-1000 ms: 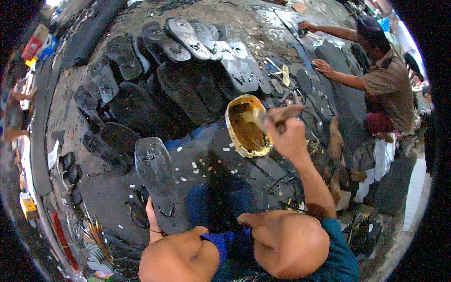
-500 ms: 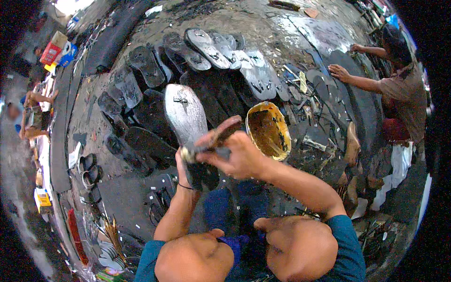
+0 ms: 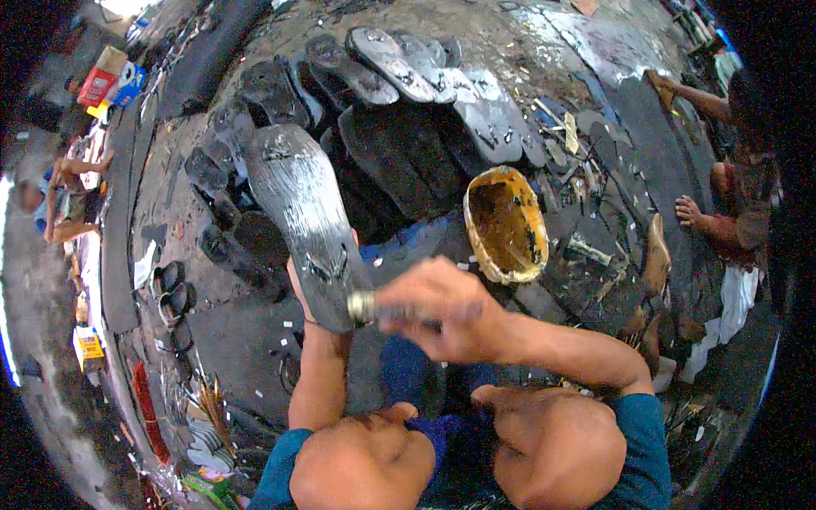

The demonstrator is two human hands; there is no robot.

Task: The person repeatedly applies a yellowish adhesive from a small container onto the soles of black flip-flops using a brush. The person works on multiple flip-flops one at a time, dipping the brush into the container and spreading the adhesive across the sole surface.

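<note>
A dark shoe sole [image 3: 302, 200] with a wet, glossy film slants upward in front of me. My left hand [image 3: 297, 285] grips it from underneath; most of its fingers are behind the sole. My right hand [image 3: 446, 310], slightly blurred, is closed around a brush [image 3: 364, 306] whose pale bristle end meets the sole's lower right edge. To the right of the sole, a cut-open yellowish tub [image 3: 544, 242] holds brown, sticky-looking glue. The right hand is just below and left of that tub.
Several dark soles [image 3: 374, 68] lie in an arc on the ground beyond my hands. Scraps [image 3: 586, 251] litter the right side. Another person's hand [image 3: 690, 212] rests at far right. Sandals [image 3: 170, 293] lie to the left, and a second person [image 3: 72, 191] sits farther left.
The coated sole has tilted and come nearer, its top moving left. The brush has moved down to the sole's lower edge. The co-worker's hands at right have shifted.
</note>
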